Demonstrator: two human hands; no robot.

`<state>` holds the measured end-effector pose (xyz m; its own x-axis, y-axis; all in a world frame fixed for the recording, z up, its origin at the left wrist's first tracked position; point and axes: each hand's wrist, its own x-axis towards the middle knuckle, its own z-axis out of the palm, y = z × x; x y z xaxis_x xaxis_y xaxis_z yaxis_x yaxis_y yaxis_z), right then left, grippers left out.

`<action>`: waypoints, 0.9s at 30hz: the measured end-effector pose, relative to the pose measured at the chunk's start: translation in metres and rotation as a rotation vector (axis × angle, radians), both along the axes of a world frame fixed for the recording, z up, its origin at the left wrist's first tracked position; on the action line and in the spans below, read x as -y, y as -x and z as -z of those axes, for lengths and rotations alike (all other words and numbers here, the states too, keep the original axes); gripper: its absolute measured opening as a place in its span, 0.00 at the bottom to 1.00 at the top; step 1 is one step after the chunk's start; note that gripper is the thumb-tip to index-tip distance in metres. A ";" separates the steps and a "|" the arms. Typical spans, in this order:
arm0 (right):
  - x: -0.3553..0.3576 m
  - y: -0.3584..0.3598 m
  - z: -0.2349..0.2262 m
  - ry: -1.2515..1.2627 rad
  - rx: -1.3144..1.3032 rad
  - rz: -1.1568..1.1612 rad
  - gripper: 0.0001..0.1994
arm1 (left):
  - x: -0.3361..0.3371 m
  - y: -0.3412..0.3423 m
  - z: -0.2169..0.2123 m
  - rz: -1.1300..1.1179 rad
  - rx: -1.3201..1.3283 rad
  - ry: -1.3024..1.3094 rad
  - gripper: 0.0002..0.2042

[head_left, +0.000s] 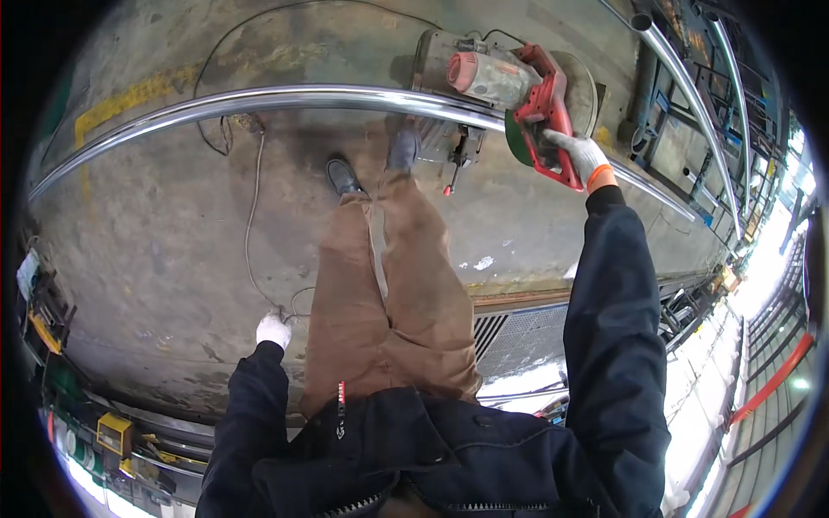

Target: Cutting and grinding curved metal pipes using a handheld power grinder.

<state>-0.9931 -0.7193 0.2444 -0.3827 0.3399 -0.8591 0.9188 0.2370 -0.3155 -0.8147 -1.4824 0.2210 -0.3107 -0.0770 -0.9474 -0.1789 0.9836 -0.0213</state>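
Observation:
My right hand (580,154), in a white glove with an orange cuff, grips the red handle of a chop saw (518,86). The saw has a grey motor housing and a green blade guard, and it stands on the concrete floor across a long shiny metal pipe (259,99). The pipe runs from the far left through the saw to the right. My left hand (273,331), also white-gloved, hangs at my side with fingers curled, holding nothing I can see. My brown trousers and dark shoes (344,177) stand just short of the pipe.
A thin cable (251,224) trails over the floor from the saw area toward my left hand. More shiny pipes (691,95) lie at the upper right beside dark metal frames. A floor grate (518,337) is to my right. Yellow tools (112,432) sit on racks at the lower left.

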 end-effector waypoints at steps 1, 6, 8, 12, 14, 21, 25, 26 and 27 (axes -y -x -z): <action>0.004 0.001 -0.003 -0.036 -0.065 -0.100 0.28 | -0.002 0.003 -0.003 0.003 0.019 0.006 0.26; 0.009 -0.007 -0.005 0.048 -0.002 0.277 0.27 | -0.008 -0.009 0.007 -0.087 -0.059 -0.080 0.25; 0.011 -0.007 -0.006 0.035 -0.019 0.325 0.26 | -0.012 -0.006 0.012 -0.097 -0.054 -0.088 0.25; 0.002 -0.018 0.000 0.117 -0.059 0.308 0.23 | -0.018 -0.005 0.023 -0.088 0.019 -0.077 0.26; 0.009 -0.012 -0.005 0.136 -0.047 0.217 0.24 | -0.011 -0.016 0.029 -0.043 -0.014 -0.082 0.26; -0.001 -0.037 0.013 0.037 -0.062 0.141 0.29 | -0.026 0.009 0.023 0.019 -0.041 -0.115 0.26; 0.029 -0.030 -0.013 0.010 -0.062 0.163 0.34 | -0.021 0.004 0.018 0.028 -0.059 -0.078 0.26; 0.025 -0.027 -0.014 0.002 -0.033 0.104 0.35 | -0.023 0.002 0.017 0.026 -0.054 -0.074 0.26; 0.018 -0.035 -0.009 0.005 -0.058 0.125 0.34 | -0.026 0.003 0.017 0.027 -0.048 -0.078 0.26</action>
<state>-0.9585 -0.7376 0.2531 -0.3870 0.3837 -0.8384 0.9212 0.1201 -0.3702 -0.8174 -1.4568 0.2038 -0.3567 0.0053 -0.9342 -0.1510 0.9865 0.0633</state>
